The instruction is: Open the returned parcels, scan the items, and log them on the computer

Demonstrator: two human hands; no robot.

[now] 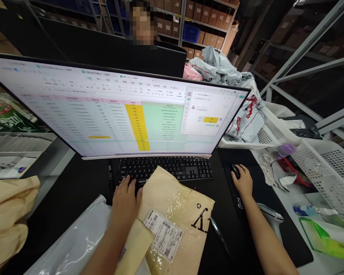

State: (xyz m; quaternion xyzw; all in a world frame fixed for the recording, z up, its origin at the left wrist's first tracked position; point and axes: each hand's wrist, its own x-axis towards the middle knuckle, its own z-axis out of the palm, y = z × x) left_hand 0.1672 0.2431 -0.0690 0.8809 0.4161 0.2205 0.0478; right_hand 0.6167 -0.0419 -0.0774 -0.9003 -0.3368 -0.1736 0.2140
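At desk (74,191) | left hand (126,200) on keyboard (166,168) | right hand (242,181) on mouse (235,171)

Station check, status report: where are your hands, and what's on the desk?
Left hand on keyboard. Right hand on mouse. Padded kraft mailer lying over keyboard's front edge. Handheld barcode scanner beside right forearm.

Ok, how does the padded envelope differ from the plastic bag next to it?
The padded envelope is tan, while the plastic bag is whitish grey. The envelope carries a barcode label and a black print; the bag shows neither. The envelope's top corner overlaps the keyboard; the bag lies apart from it. Both are soft mailers lying on the dark desk.
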